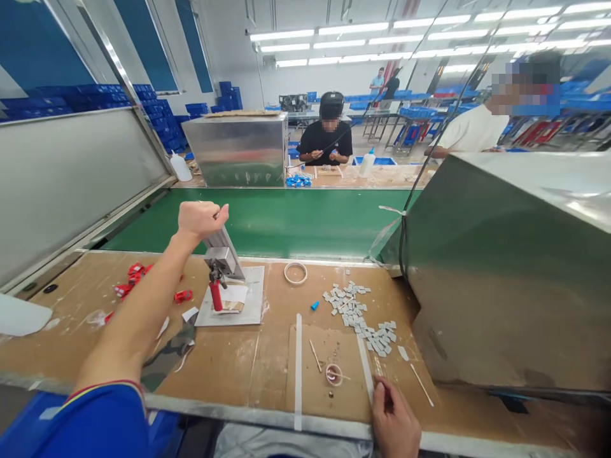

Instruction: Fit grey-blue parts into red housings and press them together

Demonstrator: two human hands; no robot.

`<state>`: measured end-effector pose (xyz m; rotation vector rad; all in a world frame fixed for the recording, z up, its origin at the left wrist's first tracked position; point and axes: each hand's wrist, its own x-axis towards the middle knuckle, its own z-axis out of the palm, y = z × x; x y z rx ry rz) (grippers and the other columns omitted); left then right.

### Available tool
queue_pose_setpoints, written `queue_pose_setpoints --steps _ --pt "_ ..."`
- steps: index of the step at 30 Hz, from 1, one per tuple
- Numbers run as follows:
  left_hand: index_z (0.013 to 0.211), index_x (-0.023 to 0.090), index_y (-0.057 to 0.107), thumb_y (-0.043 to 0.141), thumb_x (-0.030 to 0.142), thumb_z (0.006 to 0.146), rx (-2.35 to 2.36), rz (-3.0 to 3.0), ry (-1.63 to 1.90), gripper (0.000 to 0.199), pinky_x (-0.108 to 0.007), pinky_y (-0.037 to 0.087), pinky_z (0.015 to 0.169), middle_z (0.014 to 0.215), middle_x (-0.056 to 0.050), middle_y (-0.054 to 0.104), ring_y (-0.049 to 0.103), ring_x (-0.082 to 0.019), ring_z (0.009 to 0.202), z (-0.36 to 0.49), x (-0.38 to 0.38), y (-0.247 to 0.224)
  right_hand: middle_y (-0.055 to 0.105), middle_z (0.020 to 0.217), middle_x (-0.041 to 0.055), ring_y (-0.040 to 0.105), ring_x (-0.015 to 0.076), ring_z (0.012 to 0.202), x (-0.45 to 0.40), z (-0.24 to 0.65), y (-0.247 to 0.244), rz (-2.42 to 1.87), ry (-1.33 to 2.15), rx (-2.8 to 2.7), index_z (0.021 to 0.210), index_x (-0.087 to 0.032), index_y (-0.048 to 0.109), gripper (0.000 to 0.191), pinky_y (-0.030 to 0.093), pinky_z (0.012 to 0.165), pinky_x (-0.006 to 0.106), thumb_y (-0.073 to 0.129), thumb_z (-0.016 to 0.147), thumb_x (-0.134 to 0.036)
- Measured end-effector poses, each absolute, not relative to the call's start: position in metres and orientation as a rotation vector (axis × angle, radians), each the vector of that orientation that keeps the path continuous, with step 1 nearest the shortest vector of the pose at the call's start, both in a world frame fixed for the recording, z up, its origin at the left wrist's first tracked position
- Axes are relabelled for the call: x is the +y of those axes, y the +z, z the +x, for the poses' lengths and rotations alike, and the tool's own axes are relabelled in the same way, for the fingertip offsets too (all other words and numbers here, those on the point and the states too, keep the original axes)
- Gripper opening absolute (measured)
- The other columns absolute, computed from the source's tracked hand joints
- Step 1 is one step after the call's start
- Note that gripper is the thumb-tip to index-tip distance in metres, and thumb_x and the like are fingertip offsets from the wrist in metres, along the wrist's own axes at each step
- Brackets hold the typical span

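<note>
My left hand point(201, 219) is closed in a fist at the top of a metal upright point(221, 238); what lies inside the fist is hidden. The upright carries a clamp with a red handle point(216, 296) and stands on a white base plate point(255, 296). Down at the table's front edge, my right hand point(395, 420) has curled fingers, and their contents cannot be made out. Left of it, a small round cup point(334, 374) with a stick across it sits on a cardboard sheet point(310, 401). A cotton swab point(316, 356) lies beside the cup.
Several grey rectangular pieces point(353, 308) are scattered right of centre, near a blue cap point(314, 306) and a tape roll point(296, 273). Red parts point(136, 273) lie at left. A metal housing point(506, 286) bounds the right; a green belt point(286, 219) runs behind. A person point(327, 140) sits opposite.
</note>
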<state>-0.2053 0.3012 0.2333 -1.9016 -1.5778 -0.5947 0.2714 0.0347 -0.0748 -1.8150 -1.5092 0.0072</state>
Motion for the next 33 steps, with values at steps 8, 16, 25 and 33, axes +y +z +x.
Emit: queue_pose_setpoints --steps 8,16,25,33 --pt "0.048 0.020 0.041 0.040 0.043 0.091 -1.663 -1.903 -0.343 0.049 -0.032 0.018 0.056 0.051 -0.006 0.054 0.045 -0.016 0.052 -0.241 0.324 0.243 0.079 0.086 0.0132 0.071 0.0212 0.068 0.033 0.271 -0.074 -1.850 0.001 -1.506 0.093 -0.015 0.076 0.059 0.050 0.064 0.030 0.036 0.102 -0.057" --pt "0.079 0.005 0.069 0.029 0.059 0.101 -1.714 -1.988 -0.339 0.071 -0.027 0.029 0.080 0.071 -0.002 0.051 0.047 -0.010 0.081 -0.225 0.303 0.281 0.078 0.089 0.0160 0.067 0.0214 0.070 0.033 0.265 -0.067 -1.890 0.115 -1.416 0.094 -0.012 0.076 0.058 0.050 0.070 0.032 0.037 0.102 -0.055" --pt "0.110 0.021 0.070 0.056 0.034 0.098 -1.519 -2.792 -0.219 0.023 -0.038 0.046 0.098 0.113 -0.009 0.070 0.062 -0.026 0.109 -0.063 0.236 0.175 0.075 0.086 0.0128 0.065 0.0211 0.073 0.035 0.265 -0.063 -1.759 0.151 -1.450 0.093 -0.014 0.074 0.045 0.048 0.072 0.031 0.042 0.101 -0.044" --pt "0.114 0.015 0.067 0.054 0.013 0.090 -1.802 -2.751 -0.016 0.027 -0.041 0.045 0.099 0.121 -0.018 0.067 0.060 -0.031 0.116 -0.017 0.265 0.041 0.074 0.091 0.0107 0.066 0.0211 0.082 0.032 0.263 -0.066 -1.688 0.161 -1.476 0.096 -0.017 0.072 0.037 0.049 0.078 0.032 0.041 0.101 -0.036"
